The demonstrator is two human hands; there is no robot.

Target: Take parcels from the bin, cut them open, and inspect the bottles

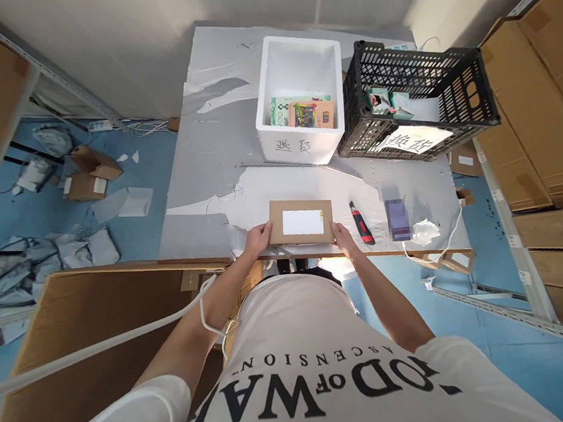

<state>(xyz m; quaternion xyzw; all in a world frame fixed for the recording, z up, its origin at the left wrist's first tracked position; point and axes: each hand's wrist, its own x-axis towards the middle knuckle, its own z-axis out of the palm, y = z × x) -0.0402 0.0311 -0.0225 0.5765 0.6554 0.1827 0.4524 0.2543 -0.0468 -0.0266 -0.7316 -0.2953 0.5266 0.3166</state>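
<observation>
Squarely between both hands, the flat brown box (pixel 277 223) was at the near edge of the worktop (pixel 193 187), its white label (pixel 303 223) facing up; whether it rested there or was slightly raised, I couldn't tell. The left grip (pixel 258 239) clasped its short end at nine o'clock and the right grip (pixel 343 238) the other at three, thumbs on top. If either had slackened, the box could have tipped over that close edge. Just beyond the right grip, at three o'clock, lay a red-and-black cutter (pixel 362 223); a careless sideways sweep might have knocked it or, were its blade out, nicked a finger. Further out at three was a phone (pixel 398 220), whose cable (pixel 450 241), if snagged, could have dragged it off.

The box looked like stiff, matt cardboard with crisp corners, while the worktop's grey covering was ragged and peeling. Crumpled white paper (pixel 425 232) sat past the phone. At twelve o'clock stood a smooth, deep foam bin (pixel 299 143) holding printed packs, and towards one or two, a black lattice-sided plastic crate (pixel 360 125).
</observation>
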